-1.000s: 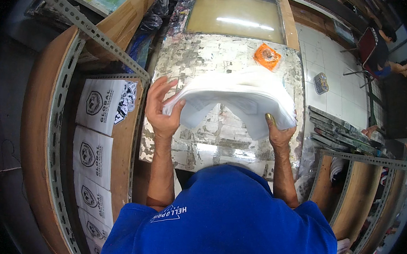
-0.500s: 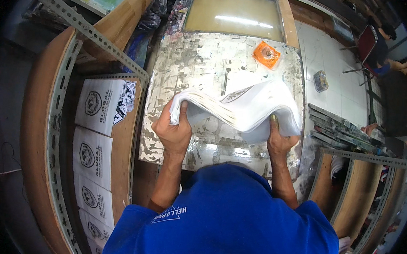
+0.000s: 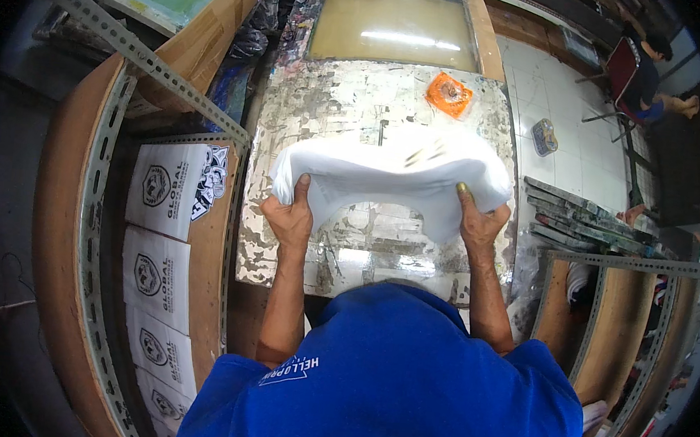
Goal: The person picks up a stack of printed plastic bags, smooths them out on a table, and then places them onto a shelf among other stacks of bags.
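Note:
A floppy stack of thin white sheets point(image 3: 386, 176) is stretched between my two hands over the paint-stained worktable point(image 3: 343, 103). My left hand point(image 3: 288, 220) is closed on the stack's left end, thumb on the near side. At the right end my right hand point(image 3: 481, 225) grips it the same way; its thumbnail looks yellowish. The stack sags in the middle, its lower edge hanging towards me. Blurred dark marks show on its far part. The fingers of both hands are hidden behind the sheets.
Beyond the stack lie an orange packet point(image 3: 448, 95) and a framed yellowish screen point(image 3: 393, 33). A metal-edged shelf point(image 3: 108, 158) with printed white sheets stands at left. Stacked frames point(image 3: 572, 215) and another shelf point(image 3: 605, 321) are at right. A person point(image 3: 653, 78) sits at the far right.
The stack has gone from a wavy bend with its layered left edge showing to a broader sheet spread between my hands. My left hand has shifted slightly left and lower.

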Demonstrator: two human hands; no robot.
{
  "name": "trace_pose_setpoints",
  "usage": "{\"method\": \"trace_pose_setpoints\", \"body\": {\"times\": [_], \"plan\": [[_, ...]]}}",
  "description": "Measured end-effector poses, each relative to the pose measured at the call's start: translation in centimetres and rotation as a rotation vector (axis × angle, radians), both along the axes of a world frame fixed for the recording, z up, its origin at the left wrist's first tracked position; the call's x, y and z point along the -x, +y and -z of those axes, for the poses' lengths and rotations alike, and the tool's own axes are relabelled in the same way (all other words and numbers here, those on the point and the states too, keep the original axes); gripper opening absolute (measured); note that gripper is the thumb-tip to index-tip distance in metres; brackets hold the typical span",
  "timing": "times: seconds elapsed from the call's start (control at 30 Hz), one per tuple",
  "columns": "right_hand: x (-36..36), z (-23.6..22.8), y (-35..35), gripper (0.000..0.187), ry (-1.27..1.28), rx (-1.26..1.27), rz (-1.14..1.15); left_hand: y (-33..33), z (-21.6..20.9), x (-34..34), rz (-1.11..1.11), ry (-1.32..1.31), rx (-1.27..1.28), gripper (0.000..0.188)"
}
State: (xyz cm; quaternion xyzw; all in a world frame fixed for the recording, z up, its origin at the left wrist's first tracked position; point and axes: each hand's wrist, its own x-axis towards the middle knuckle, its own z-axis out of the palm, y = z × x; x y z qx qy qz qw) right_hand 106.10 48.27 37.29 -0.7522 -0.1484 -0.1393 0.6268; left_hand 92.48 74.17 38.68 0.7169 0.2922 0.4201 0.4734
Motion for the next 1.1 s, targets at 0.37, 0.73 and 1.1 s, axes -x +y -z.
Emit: {"method": "trace_pose_setpoints", "body": {"times": [0.37,0.73,1.1], "plan": [[2.3,1.2,-0.7,0.042,0.176,-0.122,-0.053,-2.7,2.1,0.4,0.045,-0.097,0.022,0.032],[0.3,0.7,-1.7,0.034,0.051,-0.141,-0.071,-0.2,-0.6,-0.3,0.162,-0.014,0.177,0.031],[-3.9,-3.9,-3.1,0.046,0.523,-0.004,-0.271,3.3,-3.3,-1.8,0.323,0.26,0.198,0.026]]}}
